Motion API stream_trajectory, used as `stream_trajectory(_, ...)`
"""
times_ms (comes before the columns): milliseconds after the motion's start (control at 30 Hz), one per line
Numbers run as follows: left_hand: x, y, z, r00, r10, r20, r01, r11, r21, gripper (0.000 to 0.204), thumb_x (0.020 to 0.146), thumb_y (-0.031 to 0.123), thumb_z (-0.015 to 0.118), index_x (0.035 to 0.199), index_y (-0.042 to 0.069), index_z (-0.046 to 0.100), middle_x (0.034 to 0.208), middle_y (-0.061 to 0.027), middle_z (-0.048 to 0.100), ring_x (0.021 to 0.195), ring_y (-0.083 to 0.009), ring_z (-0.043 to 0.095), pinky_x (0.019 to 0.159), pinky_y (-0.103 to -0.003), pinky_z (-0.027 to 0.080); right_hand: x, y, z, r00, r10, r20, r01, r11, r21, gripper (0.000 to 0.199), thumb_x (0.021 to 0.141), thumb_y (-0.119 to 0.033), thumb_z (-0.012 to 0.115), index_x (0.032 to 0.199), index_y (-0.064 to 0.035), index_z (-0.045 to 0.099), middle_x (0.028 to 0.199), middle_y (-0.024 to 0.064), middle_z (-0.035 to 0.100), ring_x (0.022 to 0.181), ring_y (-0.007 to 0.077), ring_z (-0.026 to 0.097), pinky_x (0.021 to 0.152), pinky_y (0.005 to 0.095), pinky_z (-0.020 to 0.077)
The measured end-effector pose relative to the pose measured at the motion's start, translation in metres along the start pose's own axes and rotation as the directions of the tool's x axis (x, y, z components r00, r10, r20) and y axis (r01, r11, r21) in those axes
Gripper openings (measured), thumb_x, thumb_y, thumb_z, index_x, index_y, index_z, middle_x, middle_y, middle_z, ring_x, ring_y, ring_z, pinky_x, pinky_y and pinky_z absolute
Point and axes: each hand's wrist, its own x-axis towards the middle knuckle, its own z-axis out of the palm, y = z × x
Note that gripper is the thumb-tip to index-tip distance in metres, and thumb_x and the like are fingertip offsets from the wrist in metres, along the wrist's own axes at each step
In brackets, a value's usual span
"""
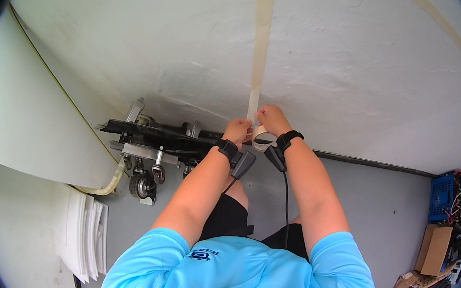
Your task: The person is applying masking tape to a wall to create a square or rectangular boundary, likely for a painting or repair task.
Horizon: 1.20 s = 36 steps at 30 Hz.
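A long beige strip of masking tape (260, 38) runs down the pale wall, and its lower end reaches my hands. Just left of that end is my left hand (238, 131), closed, with the fingertips pinched at the tape. My right hand (272, 119) is closed too, its fingers curled against the tape's right edge at the wall. Between the hands, just below the right one, a masking tape roll (255, 141) hangs with its round opening showing. Which fingers bear the roll's weight is hidden.
At left by the wall sits a dark metal frame with casters (142, 184). White sheets (82, 229) lean at lower left, near a pale curved panel (44, 115). A blue crate (441, 197) and cardboard box (433, 249) stand at right. Cables (286, 203) hang from my wrist straps.
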Motion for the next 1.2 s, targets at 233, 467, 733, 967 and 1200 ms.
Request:
stream_trajectory(233, 0.033, -0.001, 0.007, 0.983, -0.141, -0.120, 0.140, 0.990, -0.011, 0.017, 0.082, 0.022, 0.051, 0.089, 0.007, 0.049, 0.081, -0.0024, 0.048, 0.074, -0.0152, 0.049, 0.062, -0.030, 0.043, -0.034, 0.024, -0.017, 0.991, 0.060, -0.117, -0.068, 0.996, -0.060, 0.037, 0.076, -0.018, 0.055, 0.105, 0.0045, 0.050, 0.068, 0.0149, 0.059, 0.060, 0.0203, 0.059, 0.060, 0.0303, 0.0455)
stream_trajectory(467, 0.060, -0.006, 0.016, 0.954, -0.248, -0.167, 0.210, 0.954, -0.215, 0.019, 0.079, 0.025, 0.055, 0.089, 0.010, 0.050, 0.080, -0.0015, 0.047, 0.075, -0.0163, 0.046, 0.064, -0.035, 0.042, -0.129, 0.078, -0.040, 0.933, 0.298, -0.201, -0.233, 0.927, 0.294, 0.031, 0.079, -0.015, 0.055, 0.104, 0.0016, 0.052, 0.069, 0.0079, 0.058, 0.058, 0.0111, 0.052, 0.054, 0.0249, 0.0426)
stream_trajectory(733, 0.092, -0.026, 0.003, 0.976, -0.200, -0.090, 0.161, 0.930, -0.332, 0.022, 0.080, 0.025, 0.055, 0.095, 0.010, 0.049, 0.088, -0.0017, 0.047, 0.081, -0.0167, 0.045, 0.069, -0.037, 0.040, -0.194, 0.146, -0.019, 0.750, 0.636, -0.181, -0.297, 0.569, 0.767, 0.029, 0.083, -0.023, 0.050, 0.104, -0.0025, 0.049, 0.055, -0.0009, 0.044, 0.033, 0.0075, 0.036, 0.029, 0.0205, 0.0266)
stream_trajectory(967, 0.092, -0.027, -0.003, 0.982, -0.186, -0.038, 0.165, 0.936, -0.312, 0.016, 0.081, 0.026, 0.056, 0.089, 0.013, 0.051, 0.082, 0.0012, 0.049, 0.076, -0.0162, 0.046, 0.068, -0.036, 0.041, -0.204, 0.160, -0.018, 0.659, 0.702, -0.270, -0.313, 0.583, 0.750, 0.024, 0.083, -0.024, 0.051, 0.098, -0.0054, 0.052, 0.056, -0.0012, 0.045, 0.037, 0.0068, 0.038, 0.031, 0.0203, 0.0268)
stream_trajectory(1200, 0.092, -0.027, -0.002, 0.977, -0.203, -0.063, 0.177, 0.940, -0.293, 0.027, 0.081, 0.028, 0.056, 0.100, 0.011, 0.048, 0.092, -0.0007, 0.048, 0.086, -0.0176, 0.047, 0.071, -0.039, 0.039, -0.205, 0.166, -0.016, 0.658, 0.665, -0.354, -0.374, 0.696, 0.613, 0.024, 0.082, -0.023, 0.051, 0.097, -0.0034, 0.054, 0.060, -0.0002, 0.048, 0.041, 0.0064, 0.040, 0.032, 0.0207, 0.0277)
